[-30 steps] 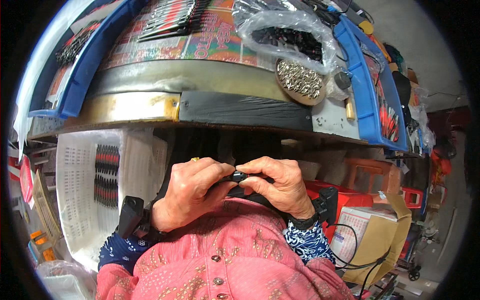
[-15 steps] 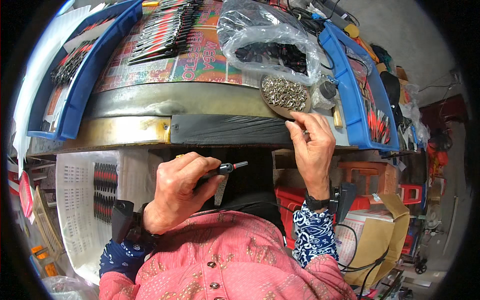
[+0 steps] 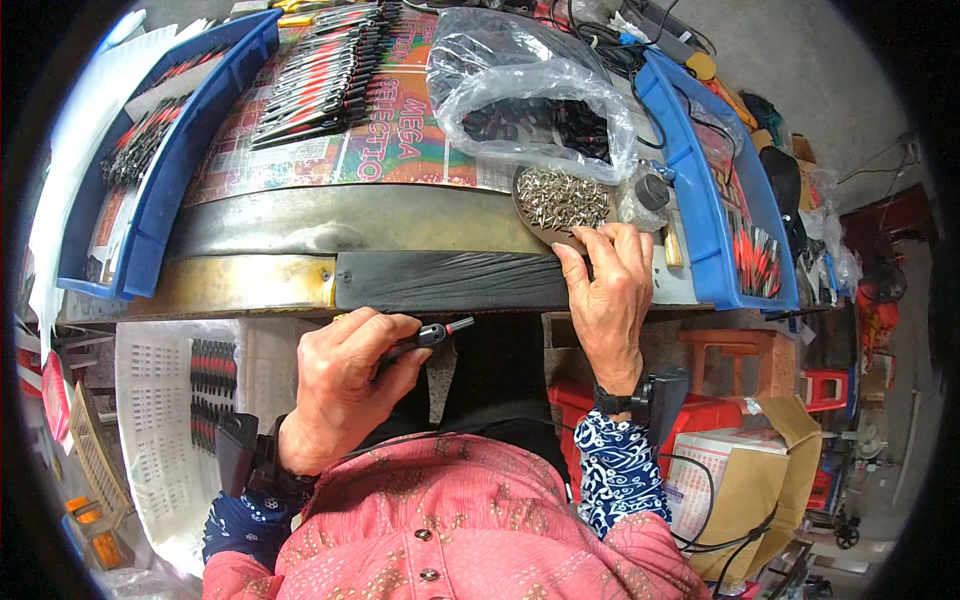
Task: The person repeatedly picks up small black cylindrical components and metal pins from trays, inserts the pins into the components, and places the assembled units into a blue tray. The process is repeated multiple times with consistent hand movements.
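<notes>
My left hand (image 3: pixel 345 375) is closed around a black handle-like piece (image 3: pixel 432 335) with a small red ring and a thin metal tip pointing right. It hangs just in front of the bench edge; the rest of the piece is hidden in my palm. My right hand (image 3: pixel 610 290) is at the near rim of a round brown dish (image 3: pixel 528 222) filled with small shiny metal pieces (image 3: pixel 565 197). Its fingers are bent, with the thumb and fingertips close together. Whatever they pinch is too small to make out.
Black-and-red pieces lie in a row (image 3: pixel 320 75) on the bench, and others fill blue trays (image 3: pixel 160 210) at both sides. A clear plastic bag (image 3: pixel 500 165) of dark parts stands behind the dish. Below left is a white basket (image 3: pixel 150 400); a red stool (image 3: pixel 690 420) is below right.
My right hand has moved slightly left, its fingertips now at the dish's near rim. My left hand has shifted a little left with the black piece still in it. The view has tilted slightly.
</notes>
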Available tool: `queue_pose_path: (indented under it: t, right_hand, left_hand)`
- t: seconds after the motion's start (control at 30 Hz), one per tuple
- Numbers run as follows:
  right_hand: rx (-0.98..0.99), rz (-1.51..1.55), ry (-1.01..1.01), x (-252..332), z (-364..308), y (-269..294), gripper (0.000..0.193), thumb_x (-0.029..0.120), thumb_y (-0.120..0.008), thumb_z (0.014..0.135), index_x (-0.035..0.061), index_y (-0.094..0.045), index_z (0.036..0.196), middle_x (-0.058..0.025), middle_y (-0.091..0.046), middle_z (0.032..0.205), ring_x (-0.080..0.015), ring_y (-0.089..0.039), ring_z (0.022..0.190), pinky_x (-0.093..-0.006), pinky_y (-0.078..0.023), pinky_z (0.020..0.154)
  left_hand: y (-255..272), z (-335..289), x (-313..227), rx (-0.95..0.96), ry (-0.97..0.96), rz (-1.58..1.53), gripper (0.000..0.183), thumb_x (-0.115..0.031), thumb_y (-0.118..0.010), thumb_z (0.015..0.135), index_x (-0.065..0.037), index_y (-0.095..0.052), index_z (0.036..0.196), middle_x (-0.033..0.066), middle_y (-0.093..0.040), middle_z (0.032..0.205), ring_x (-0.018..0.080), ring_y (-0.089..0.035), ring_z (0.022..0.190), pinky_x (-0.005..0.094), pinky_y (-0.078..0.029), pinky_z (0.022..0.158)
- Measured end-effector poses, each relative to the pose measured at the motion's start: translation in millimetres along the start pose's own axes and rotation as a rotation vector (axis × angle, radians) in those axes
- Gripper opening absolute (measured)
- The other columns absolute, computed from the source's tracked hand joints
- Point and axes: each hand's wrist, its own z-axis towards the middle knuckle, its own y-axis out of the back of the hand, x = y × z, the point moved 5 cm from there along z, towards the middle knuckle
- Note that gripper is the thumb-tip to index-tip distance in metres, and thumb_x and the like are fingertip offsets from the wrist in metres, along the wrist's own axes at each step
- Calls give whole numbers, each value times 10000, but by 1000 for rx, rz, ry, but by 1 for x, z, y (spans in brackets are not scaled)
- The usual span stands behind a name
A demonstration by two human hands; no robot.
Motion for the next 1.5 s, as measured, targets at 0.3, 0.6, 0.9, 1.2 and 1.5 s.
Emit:
queue_pose_path:
  t: [0.3, 0.6, 0.9, 1.2, 1.5]
  right_hand:
    - [-4, 132, -30, 1, 1, -3, 129, 115, -755, 785, 53, -667, 857, -91, -587, 882, -287, -526, 868, -396, -426, 770]
    - [25, 322, -79, -5, 4, -4, 30, 44, -680, 792, 46, -670, 819, -81, -606, 818, -256, -532, 806, -366, -422, 749]
    - [165, 733, -192, 58, -19, 16, 67, -5, -680, 805, 15, -626, 838, -80, -589, 776, -222, -560, 742, -328, -460, 662]
    - [343, 1025, -73, 86, -32, 12, 85, -65, -642, 829, -25, -626, 902, -86, -620, 936, -171, -567, 897, -279, -460, 813]
    - [420, 1068, -156, 85, -44, 6, 75, -71, -622, 862, -36, -632, 927, -88, -601, 974, -143, -569, 917, -262, -477, 816]
  left_hand:
    - [1, -1, -4, 13, -42, 18, 241, -18, -767, 721, -23, -661, 937, 97, -602, 730, 219, -575, 580, 311, -447, 522]
    - [6, -5, -5, -10, -66, 24, 221, -39, -767, 738, -23, -666, 934, 81, -571, 689, 185, -525, 525, 295, -420, 489]
    - [4, -11, -10, 50, -31, 23, 225, -77, -770, 710, -50, -632, 885, 109, -588, 728, 314, -606, 646, 386, -484, 563]
    - [3, -15, -21, 73, -63, 17, 223, -84, -766, 713, -48, -633, 888, 101, -567, 702, 298, -589, 611, 383, -470, 546]
    - [3, -19, -24, 38, -120, 19, 262, -52, -786, 697, -31, -648, 919, 84, -547, 666, 238, -529, 536, 339, -413, 497]
